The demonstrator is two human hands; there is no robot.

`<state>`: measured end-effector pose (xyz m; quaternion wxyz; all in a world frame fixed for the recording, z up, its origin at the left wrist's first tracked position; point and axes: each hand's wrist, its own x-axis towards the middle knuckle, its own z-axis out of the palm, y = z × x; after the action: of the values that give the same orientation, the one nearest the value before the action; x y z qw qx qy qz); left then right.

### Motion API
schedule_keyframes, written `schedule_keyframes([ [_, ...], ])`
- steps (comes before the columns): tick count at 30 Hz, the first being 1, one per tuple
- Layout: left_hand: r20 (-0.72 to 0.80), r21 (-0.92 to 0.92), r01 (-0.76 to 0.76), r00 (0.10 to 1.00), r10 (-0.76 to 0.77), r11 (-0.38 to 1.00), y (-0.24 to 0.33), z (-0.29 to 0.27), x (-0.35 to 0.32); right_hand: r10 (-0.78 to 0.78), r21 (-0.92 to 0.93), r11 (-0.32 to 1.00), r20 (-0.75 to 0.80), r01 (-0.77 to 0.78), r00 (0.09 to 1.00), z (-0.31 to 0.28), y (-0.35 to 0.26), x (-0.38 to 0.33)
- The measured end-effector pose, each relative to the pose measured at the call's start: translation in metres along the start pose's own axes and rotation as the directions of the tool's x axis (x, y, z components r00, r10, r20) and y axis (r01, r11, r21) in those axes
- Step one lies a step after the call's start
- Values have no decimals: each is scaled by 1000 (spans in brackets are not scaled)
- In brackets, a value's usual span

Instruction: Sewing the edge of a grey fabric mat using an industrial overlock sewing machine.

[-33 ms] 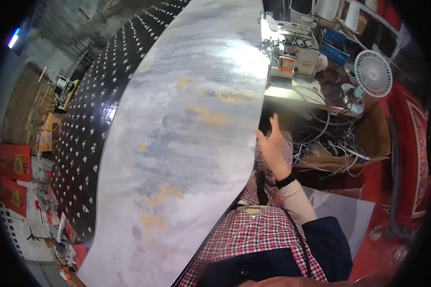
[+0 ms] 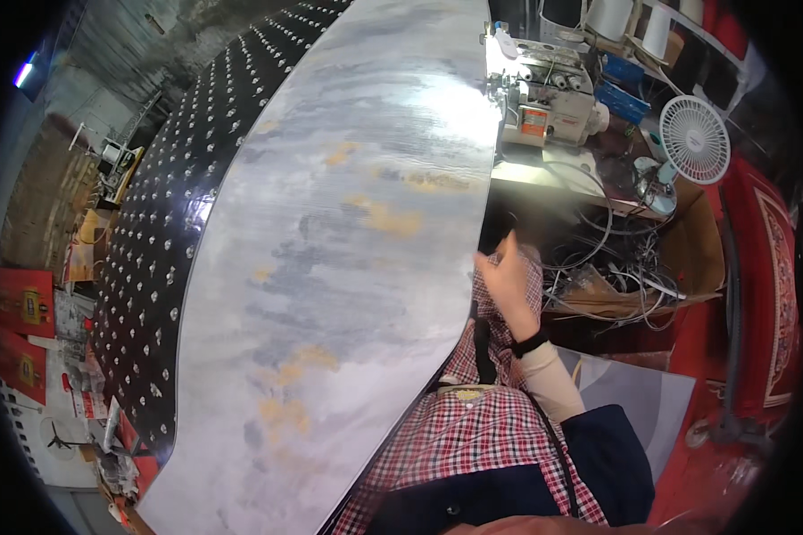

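A worker wears a red, white and dark checked fabric apron bearing 1 small yellow emblem at its far end, with a thin dark cord along its right side. Beneath is a navy garment with 1 round dark button at the near edge. A cream long sleeve covers the right forearm; 1 black wristband circles the wrist below the bare right hand.

Hard white glare on grey cloth beside lit sewing machine, bluish lamp far left, shadow under table, bent edges
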<state>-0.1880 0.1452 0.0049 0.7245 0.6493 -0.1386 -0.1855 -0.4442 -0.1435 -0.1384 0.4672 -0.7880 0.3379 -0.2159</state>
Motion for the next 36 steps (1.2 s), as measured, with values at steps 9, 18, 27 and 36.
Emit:
schedule_keyframes([
  [9,1,-108,65,998,-65,992,-6,9,21,307,608,668,299,-428,904,41,14,-65],
  [18,-4,-138,86,996,-87,987,-4,20,37,226,625,725,182,-290,957,32,4,-57],
  [27,-2,-145,101,995,-103,984,0,33,53,187,615,747,169,-252,968,17,6,-21],
  [36,-10,-154,117,993,-120,981,0,47,66,172,621,759,95,-193,980,13,19,19],
])
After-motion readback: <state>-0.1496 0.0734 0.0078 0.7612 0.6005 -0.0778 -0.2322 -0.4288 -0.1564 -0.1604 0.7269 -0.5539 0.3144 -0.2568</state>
